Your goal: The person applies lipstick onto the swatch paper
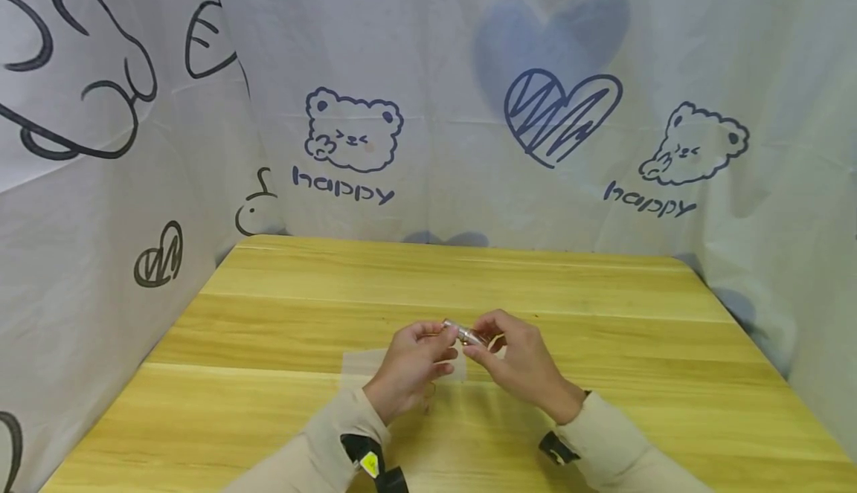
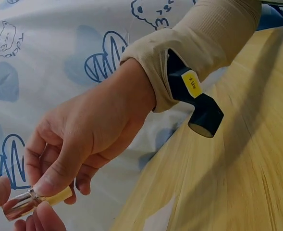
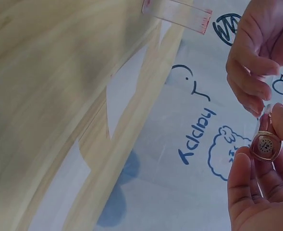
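A shiny rose-gold lipstick tube (image 1: 464, 332) is held above the table between both hands. My left hand (image 1: 411, 366) pinches its left end with thumb and fingers, and my right hand (image 1: 518, 355) grips its right end. In the left wrist view the tube (image 2: 20, 204) shows a silvery band, and a yellow-gold part runs under the thumb of the left hand (image 2: 88, 125). The right wrist view shows the round end of the tube (image 3: 266, 146) with a small printed label, against fingers of the right hand (image 3: 271, 197).
A translucent rectangular sheet (image 1: 361, 366) lies on the wooden table (image 1: 268, 329) beneath the hands. In the right wrist view, a clear piece with red marks (image 3: 179, 14) lies near the table edge. Printed cloth (image 1: 442, 143) hangs behind the table and along its sides.
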Motion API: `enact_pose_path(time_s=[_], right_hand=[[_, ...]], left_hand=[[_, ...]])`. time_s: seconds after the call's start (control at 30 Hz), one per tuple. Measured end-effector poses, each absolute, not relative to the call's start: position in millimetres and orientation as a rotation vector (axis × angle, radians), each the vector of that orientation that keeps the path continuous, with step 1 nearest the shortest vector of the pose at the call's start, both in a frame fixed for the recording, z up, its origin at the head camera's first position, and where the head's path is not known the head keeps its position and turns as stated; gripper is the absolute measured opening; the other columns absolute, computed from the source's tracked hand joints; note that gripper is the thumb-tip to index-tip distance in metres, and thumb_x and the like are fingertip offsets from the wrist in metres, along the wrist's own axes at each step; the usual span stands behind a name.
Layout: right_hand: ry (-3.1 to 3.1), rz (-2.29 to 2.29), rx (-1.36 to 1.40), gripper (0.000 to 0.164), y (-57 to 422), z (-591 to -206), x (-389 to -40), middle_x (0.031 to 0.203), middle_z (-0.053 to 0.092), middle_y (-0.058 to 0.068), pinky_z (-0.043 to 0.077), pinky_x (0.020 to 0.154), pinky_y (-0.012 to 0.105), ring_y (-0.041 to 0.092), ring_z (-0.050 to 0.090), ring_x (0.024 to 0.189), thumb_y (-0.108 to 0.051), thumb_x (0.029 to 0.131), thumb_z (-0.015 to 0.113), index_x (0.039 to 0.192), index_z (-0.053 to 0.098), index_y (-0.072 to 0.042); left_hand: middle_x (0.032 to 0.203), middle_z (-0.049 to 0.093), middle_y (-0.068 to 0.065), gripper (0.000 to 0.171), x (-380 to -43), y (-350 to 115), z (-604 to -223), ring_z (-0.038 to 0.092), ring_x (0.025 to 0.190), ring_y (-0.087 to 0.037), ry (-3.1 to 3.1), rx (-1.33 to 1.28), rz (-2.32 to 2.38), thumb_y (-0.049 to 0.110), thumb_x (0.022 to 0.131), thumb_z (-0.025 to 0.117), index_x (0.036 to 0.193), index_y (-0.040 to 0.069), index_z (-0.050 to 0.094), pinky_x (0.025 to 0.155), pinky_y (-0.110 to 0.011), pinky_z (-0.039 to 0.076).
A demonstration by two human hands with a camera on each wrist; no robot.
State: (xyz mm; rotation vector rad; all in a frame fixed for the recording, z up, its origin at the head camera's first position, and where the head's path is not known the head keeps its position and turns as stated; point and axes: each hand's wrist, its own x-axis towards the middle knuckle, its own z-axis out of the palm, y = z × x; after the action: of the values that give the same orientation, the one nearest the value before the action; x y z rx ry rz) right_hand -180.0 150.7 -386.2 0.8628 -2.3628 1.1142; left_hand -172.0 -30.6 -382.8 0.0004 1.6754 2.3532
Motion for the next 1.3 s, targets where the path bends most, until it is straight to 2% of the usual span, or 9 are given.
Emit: enact_pose_path(time_s=[0.2, 0.47, 0.67, 0.87, 0.97, 1.13, 1.2, 1.27, 1.3], right_hand=[[-2.367, 1.103, 0.874, 0.026, 150.3, -388.7, -180.9, 0.084, 0.063, -0.003, 0.055, 0.058, 0.031, 0.008, 0.058, 0.071, -0.01, 0.078, 0.082, 0.095, 0.063, -0.007], [-2.327, 1.052, 0.893, 0.028, 149.8, -385.7, -181.6, 0.086, 0.064, 0.0, 0.055, 0.058, 0.029, 0.01, 0.059, 0.073, -0.008, 0.075, 0.084, 0.095, 0.064, -0.006], [-2.326, 1.051, 0.916, 0.023, 147.6, -384.9, -181.6, 0.085, 0.065, -0.002, 0.054, 0.059, 0.025, 0.01, 0.06, 0.074, -0.009, 0.078, 0.081, 0.094, 0.065, -0.007], [-2.351, 1.061, 0.931, 0.013, 147.5, -385.1, -182.3, 0.082, 0.066, -0.002, 0.052, 0.058, 0.022, 0.006, 0.06, 0.069, -0.006, 0.086, 0.074, 0.095, 0.065, -0.006], [-2.377, 1.101, 0.966, 0.004, 150.1, -385.2, -183.8, 0.077, 0.065, 0.0, 0.051, 0.054, 0.023, 0.005, 0.057, 0.063, -0.005, 0.093, 0.065, 0.096, 0.065, -0.004], [-2.438, 1.211, 0.975, 0.016, 154.1, -385.9, -185.5, 0.074, 0.064, 0.002, 0.05, 0.051, 0.024, 0.014, 0.06, 0.059, -0.006, 0.1, 0.052, 0.098, 0.067, -0.002], [-2.444, 1.207, 0.973, 0.015, 153.5, -386.9, -185.7, 0.077, 0.066, 0.003, 0.052, 0.055, 0.024, 0.015, 0.063, 0.063, -0.007, 0.099, 0.054, 0.1, 0.067, -0.001], [-2.441, 1.175, 0.96, 0.013, 152.2, -388.6, -185.5, 0.083, 0.067, 0.005, 0.054, 0.058, 0.025, 0.015, 0.064, 0.068, -0.009, 0.095, 0.063, 0.104, 0.067, 0.0], [-2.437, 1.165, 0.949, 0.018, 151.5, -388.9, -184.7, 0.087, 0.066, 0.005, 0.055, 0.06, 0.025, 0.014, 0.063, 0.07, -0.009, 0.091, 0.068, 0.106, 0.066, 0.0]], left_hand=[[0.094, 0.057, -0.006, 0.025, -172.0, -28.1, -381.4, 0.058, 0.081, -0.014, 1.608, -0.05, 2.386, 0.019, 0.095, 0.064, 0.105, -0.001, 0.051, 0.064, -0.02, 0.052], [0.093, 0.057, -0.006, 0.027, -175.1, -27.7, -380.5, 0.058, 0.081, -0.014, 1.585, -0.068, 2.396, 0.022, 0.093, 0.067, 0.102, 0.001, 0.051, 0.061, -0.02, 0.05], [0.092, 0.058, -0.006, 0.02, -176.0, -27.9, -384.2, 0.057, 0.084, -0.016, 1.643, -0.092, 2.402, 0.017, 0.094, 0.067, 0.099, 0.001, 0.056, 0.064, -0.021, 0.049], [0.092, 0.06, -0.006, 0.02, -175.6, -28.3, -385.1, 0.058, 0.085, -0.016, 1.672, -0.079, 2.416, 0.014, 0.093, 0.068, 0.1, -0.002, 0.057, 0.068, -0.022, 0.05], [0.092, 0.06, -0.006, 0.021, -175.9, -28.3, -385.2, 0.058, 0.085, -0.016, 1.67, -0.066, 2.415, 0.013, 0.093, 0.067, 0.103, -0.003, 0.056, 0.068, -0.022, 0.05], [0.09, 0.06, -0.004, 0.021, -176.0, -28.0, -385.6, 0.057, 0.082, -0.014, 1.689, -0.039, 2.405, 0.012, 0.093, 0.067, 0.104, -0.003, 0.056, 0.067, -0.022, 0.049], [0.088, 0.061, -0.003, 0.021, -175.3, -28.1, -385.7, 0.057, 0.08, -0.013, 1.707, -0.051, 2.402, 0.013, 0.093, 0.067, 0.103, -0.002, 0.056, 0.066, -0.023, 0.049], [0.088, 0.06, -0.003, 0.022, -174.8, -28.7, -386.0, 0.056, 0.08, -0.013, 1.726, -0.065, 2.4, 0.014, 0.092, 0.068, 0.103, -0.002, 0.056, 0.067, -0.023, 0.049], [0.088, 0.06, -0.003, 0.023, -174.5, -29.1, -385.8, 0.056, 0.08, -0.013, 1.729, -0.072, 2.399, 0.014, 0.092, 0.068, 0.104, -0.002, 0.057, 0.068, -0.024, 0.05]])
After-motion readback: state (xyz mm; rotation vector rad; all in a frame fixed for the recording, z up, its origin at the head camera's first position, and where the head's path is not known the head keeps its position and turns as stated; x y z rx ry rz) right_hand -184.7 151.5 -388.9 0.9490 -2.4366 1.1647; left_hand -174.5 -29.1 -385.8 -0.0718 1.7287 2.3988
